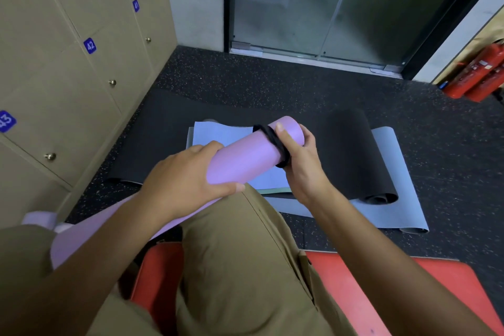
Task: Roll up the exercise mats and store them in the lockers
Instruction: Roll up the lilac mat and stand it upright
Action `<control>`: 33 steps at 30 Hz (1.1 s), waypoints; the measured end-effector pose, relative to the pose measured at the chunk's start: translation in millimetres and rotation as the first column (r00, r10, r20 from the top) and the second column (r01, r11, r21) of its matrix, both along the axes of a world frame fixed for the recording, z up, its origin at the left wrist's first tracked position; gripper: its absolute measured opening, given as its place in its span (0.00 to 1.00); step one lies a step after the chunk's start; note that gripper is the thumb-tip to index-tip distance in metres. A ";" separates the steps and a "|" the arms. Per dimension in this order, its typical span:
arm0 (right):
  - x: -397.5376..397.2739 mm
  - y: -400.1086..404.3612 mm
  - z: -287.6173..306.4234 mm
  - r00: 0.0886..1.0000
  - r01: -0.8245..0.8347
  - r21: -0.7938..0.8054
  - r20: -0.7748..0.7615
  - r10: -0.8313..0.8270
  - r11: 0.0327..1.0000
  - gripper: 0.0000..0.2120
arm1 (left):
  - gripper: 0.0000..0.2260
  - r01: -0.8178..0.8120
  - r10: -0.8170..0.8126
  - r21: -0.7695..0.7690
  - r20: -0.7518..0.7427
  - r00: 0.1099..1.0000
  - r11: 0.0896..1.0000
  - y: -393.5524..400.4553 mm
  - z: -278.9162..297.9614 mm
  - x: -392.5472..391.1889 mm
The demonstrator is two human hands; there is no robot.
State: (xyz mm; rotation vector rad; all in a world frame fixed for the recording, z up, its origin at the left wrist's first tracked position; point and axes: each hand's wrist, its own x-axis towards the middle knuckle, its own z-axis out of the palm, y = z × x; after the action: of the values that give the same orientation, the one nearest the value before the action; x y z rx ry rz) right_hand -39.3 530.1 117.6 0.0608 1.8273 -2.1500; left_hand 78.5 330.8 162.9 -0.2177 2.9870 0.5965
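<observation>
A rolled purple mat (245, 155) lies slanted across my lap, its far end pointing up and right. My left hand (185, 180) grips the roll around its middle. My right hand (297, 155) holds the far end, fingers curled round the roll and a black elastic strap (272, 142) that circles it. Beyond my knees, flat on the floor, lie a black mat (351, 150), a light blue mat (218, 133) and a grey mat (392, 172), overlapping. Beige lockers (71, 68) with blue number tags 41, 42 and 43 fill the left side, all doors closed.
I sit on a red bench (447, 281). A glass door (327, 8) stands ahead past the speckled black floor (272, 76). Two red fire extinguishers (477, 73) lean at the right wall.
</observation>
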 end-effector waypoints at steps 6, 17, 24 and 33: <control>21.7 -20.1 -2.6 0.998 -0.049 -0.114 0.041 0.054 0.992 0.45 | 0.30 -0.019 0.019 -0.005 -0.021 1.000 1.000 4.1 2.2 -1.4; 31.4 -38.3 20.4 0.976 -0.148 -0.185 0.133 0.174 0.972 0.40 | 0.30 -0.072 0.074 0.034 -0.075 0.994 0.997 5.9 -1.6 0.5; 39.2 -47.4 23.9 0.954 -0.237 -0.199 0.139 0.267 0.951 0.33 | 0.32 -0.130 0.139 0.101 -0.086 0.987 0.986 0.5 -2.3 2.0; 25.3 -54.7 34.1 0.955 -0.274 -0.150 0.072 0.287 0.950 0.19 | 0.35 -0.155 0.155 0.007 -0.103 0.983 0.988 -5.8 5.0 -2.3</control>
State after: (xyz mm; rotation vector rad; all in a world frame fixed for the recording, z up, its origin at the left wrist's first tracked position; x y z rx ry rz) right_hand -14.0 475.4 151.8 -0.1226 1.5280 -2.0292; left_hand 76.1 325.1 168.0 -0.4361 3.0904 0.6401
